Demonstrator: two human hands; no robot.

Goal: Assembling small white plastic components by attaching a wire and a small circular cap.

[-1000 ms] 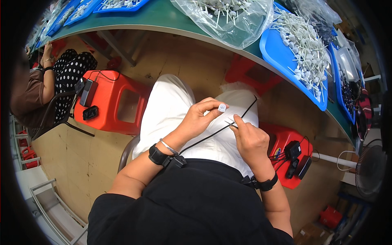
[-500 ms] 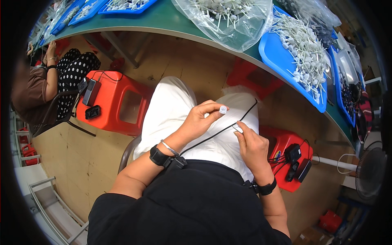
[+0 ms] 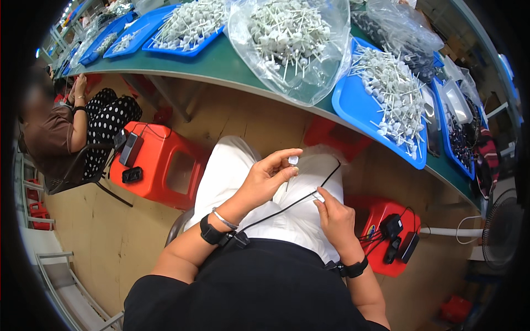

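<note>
Stem toward six o'clock, the white piece pinched by the left hand lies at eleven o'clock from the right hand, which grips a slim item.

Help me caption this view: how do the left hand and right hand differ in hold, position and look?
The left hand holds a white piece, stem down; the right hand holds a thin item too small to identify.
The left hand sits higher in the picture, the right hand lower.
The left hand has a silvery bangle besides its wrist strap; the right hand shows a strap alone.
Both are bare and pinching.
</note>
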